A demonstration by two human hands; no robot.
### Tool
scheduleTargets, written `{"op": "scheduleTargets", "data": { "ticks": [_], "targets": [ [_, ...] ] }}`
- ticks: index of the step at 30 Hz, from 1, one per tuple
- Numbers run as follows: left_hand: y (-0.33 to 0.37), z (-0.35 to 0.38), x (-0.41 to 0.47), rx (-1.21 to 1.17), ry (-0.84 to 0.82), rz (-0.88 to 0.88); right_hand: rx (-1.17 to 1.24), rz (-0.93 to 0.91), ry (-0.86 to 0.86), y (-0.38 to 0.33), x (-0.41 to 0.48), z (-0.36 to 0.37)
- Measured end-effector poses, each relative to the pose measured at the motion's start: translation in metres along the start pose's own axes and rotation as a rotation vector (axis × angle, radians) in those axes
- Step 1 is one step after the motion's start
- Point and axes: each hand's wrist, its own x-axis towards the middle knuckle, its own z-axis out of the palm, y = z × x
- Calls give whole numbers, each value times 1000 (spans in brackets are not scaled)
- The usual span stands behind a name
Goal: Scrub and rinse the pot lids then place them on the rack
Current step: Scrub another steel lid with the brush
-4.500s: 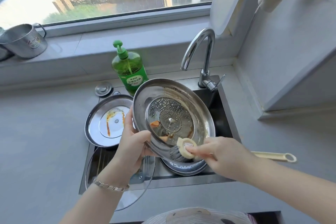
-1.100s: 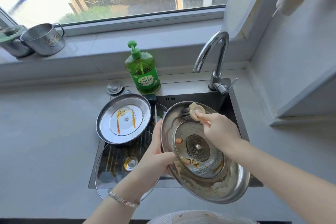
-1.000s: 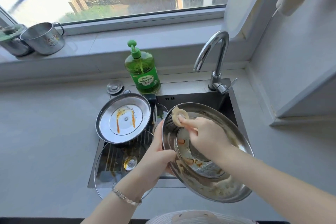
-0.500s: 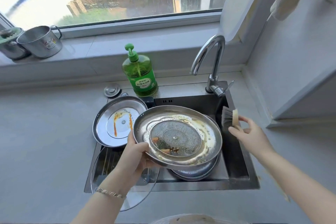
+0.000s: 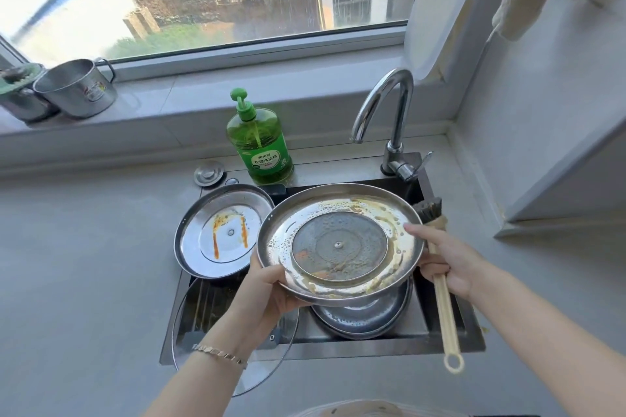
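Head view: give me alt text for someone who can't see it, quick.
Over the sink, the left hand grips a greasy steel lid by its near rim, underside up, while the right hand holds a long-handled brush beside the lid's right edge. A second stained lid rests on the sink's left corner.

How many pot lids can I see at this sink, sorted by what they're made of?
Steel pot lids: 3 (held steel lid, stained steel lid, steel lid in the sink)
Glass pot lids: 1 (glass lid)
Total: 4
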Motion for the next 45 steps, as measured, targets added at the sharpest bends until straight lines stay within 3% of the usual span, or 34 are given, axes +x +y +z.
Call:
{"op": "scheduleTargets", "data": {
  "ticks": [3,5,7,10,12,16,19,23,26,29,31,34,36,40,41,45],
  "targets": [
    [-3,4,5,217,101,-39,-121,-72,163,-1,-1,0],
    [-4,10,5,644,241,68,-197,-147,228,-3,-4,3],
    [-9,21,2,1068,195,331,-308,-222,257,-5,-6,9],
    [-25,51,-2,1451,-86,711,-413,-309,297,-10,-11,20],
    [-38,66,4,1617,-79,966,-399,-318,297,-15,-15,26],
    [-36,87,13,1491,-32,1090,-307,-323,176,-21,-30,29],
    [-25,83,15,1265,-12,1017,-400,-444,138,-29,-45,31],
    [-5,83,9,878,110,751,-775,-628,354,-38,-43,20],
    [1,83,7,716,108,593,-1158,-676,323,-29,-45,21],
    [2,81,7,651,111,536,-1345,-854,183,-9,-51,36],
    [4,80,7,639,117,532,-1383,-1118,202,4,-51,41],
    [5,83,-1,693,62,545,-1391,-1304,269,13,-51,45],
    [3,83,-5,756,28,555,-1340,-1306,287,7,-48,46],
    [-2,80,-12,887,29,607,-1123,-896,395,-31,-33,35],
    [-2,82,-16,888,19,619,-1073,-879,396,-32,-33,35],
    [6,85,-19,777,7,588,-1213,-1193,254,6,-57,57]
  ]
}}
